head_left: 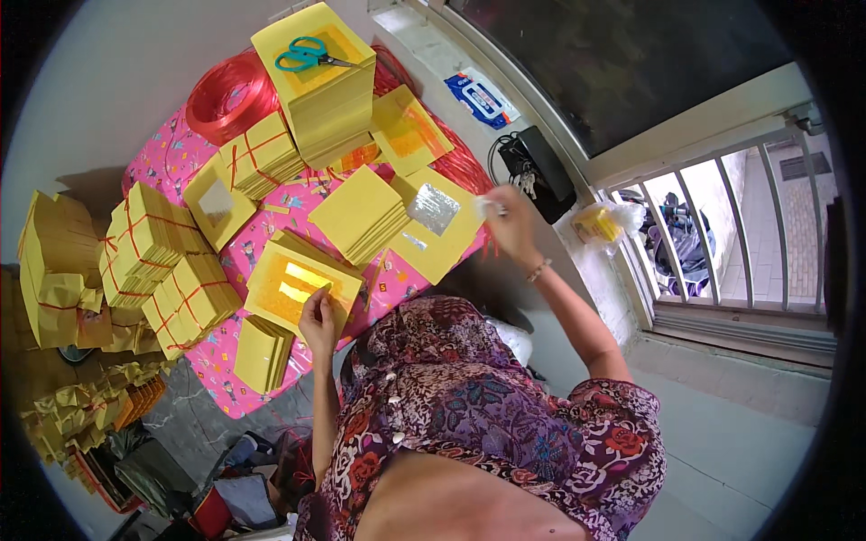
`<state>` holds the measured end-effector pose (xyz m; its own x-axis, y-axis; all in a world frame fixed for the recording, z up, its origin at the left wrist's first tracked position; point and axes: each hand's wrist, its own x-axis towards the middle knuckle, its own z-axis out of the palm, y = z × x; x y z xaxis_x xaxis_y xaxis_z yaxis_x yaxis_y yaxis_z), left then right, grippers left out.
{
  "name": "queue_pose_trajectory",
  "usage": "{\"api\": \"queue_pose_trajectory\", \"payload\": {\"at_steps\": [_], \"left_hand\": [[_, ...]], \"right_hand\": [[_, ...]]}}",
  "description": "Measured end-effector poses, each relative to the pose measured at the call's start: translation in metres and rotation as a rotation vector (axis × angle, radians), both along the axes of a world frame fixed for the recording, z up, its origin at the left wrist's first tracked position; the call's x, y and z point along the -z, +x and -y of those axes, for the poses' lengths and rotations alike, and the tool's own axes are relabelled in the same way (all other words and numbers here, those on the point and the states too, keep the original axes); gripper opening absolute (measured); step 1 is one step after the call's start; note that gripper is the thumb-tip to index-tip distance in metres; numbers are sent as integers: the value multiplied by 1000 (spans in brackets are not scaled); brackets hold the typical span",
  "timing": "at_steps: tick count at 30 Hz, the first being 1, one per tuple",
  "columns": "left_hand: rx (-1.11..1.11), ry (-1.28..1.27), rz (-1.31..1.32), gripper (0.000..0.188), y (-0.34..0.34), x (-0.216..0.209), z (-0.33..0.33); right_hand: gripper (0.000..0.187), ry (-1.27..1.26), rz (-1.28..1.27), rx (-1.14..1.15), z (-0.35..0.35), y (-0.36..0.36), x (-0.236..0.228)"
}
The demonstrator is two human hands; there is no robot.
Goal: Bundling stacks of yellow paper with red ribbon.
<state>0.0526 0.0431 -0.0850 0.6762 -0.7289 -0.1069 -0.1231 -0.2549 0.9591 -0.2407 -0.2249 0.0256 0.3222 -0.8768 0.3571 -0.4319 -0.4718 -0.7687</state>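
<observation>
The left hand touches a shiny gold foil strip, grip unclear. The right hand pinches a small whitish piece.

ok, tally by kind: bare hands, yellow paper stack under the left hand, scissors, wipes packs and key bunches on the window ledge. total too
Bare hands: 2 (left hand, right hand)
Yellow paper stack under the left hand: 1
Teal-handled scissors: 1
Blue-and-white wipes pack: 1
Key bunch: 1
Total: 6
</observation>
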Motion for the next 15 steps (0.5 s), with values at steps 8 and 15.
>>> {"api": "queue_pose_trajectory", "payload": {"at_steps": [8,15], "left_hand": [[8,17,-56,25,5,7,0],[12,8,62,27,0,12,0]], "right_hand": [[11,-454,-579,421,57,-102,30],[29,-421,-913,386,42,-87,51]]}}
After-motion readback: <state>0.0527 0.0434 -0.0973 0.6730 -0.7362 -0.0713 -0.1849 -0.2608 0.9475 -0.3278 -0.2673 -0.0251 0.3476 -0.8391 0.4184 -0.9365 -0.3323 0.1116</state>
